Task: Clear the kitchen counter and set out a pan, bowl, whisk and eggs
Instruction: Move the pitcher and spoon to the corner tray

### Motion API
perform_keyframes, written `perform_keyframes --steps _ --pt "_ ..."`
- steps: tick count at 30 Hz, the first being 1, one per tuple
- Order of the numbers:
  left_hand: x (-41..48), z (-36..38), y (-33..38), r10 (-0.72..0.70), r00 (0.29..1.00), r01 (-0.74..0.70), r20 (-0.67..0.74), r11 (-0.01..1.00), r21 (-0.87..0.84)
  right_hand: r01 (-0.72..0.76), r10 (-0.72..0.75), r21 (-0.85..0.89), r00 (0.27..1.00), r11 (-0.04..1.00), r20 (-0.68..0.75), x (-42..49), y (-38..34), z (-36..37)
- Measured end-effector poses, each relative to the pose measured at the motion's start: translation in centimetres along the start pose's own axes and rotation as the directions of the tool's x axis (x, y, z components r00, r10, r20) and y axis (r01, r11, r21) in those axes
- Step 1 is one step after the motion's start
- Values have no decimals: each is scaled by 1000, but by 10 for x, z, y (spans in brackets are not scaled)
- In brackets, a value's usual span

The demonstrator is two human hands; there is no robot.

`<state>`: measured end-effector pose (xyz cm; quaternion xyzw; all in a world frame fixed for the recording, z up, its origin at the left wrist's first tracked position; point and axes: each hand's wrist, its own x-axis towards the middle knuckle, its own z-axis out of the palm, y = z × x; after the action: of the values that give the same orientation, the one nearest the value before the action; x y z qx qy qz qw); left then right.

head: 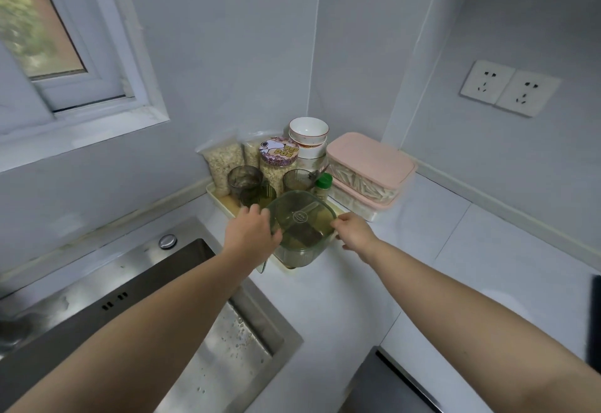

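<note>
Both hands are clamped on a green container (300,229) at the tray's (210,190) near edge. The left hand (253,230) curls round its left rim and the right hand (354,230) pinches its right rim. A stack of white bowls (308,134) stands at the tray's far corner against the wall. A jar (279,155) with a cartoon lid stands on the tray. Two pink boxes (367,165) sit stacked on the desk (422,250) just right of the tray, and the sink (208,331) lies to its near left.

Soft, even daylight from the window (42,32) at upper left; faint shadows, mild blur, wide-angle bending toward the edges.
</note>
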<state>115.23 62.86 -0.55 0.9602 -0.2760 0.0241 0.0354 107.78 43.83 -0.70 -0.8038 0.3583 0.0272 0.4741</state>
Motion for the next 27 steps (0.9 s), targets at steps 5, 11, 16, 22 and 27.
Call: perform_keyframes --steps 5,11,16,22,27 --pt "-4 -5 27 247 969 -246 -17 969 26 132 -137 -51 984 990 -114 -30 10 -18" --pt "-11 -16 75 372 927 -372 -56 928 9 296 -365 -300 908 907 -206 -61 31 -52" --pt "-30 -26 125 485 864 -480 -134 874 69 296 -506 -552 817 780 -277 -93 58 -96" --pt "-60 -43 204 636 726 -638 -262 765 88 137 -544 -699 736 702 -403 -148 113 -154" --pt "-102 -57 299 708 644 -718 -291 690 90 -44 -474 -711 717 701 -511 -208 172 -212"
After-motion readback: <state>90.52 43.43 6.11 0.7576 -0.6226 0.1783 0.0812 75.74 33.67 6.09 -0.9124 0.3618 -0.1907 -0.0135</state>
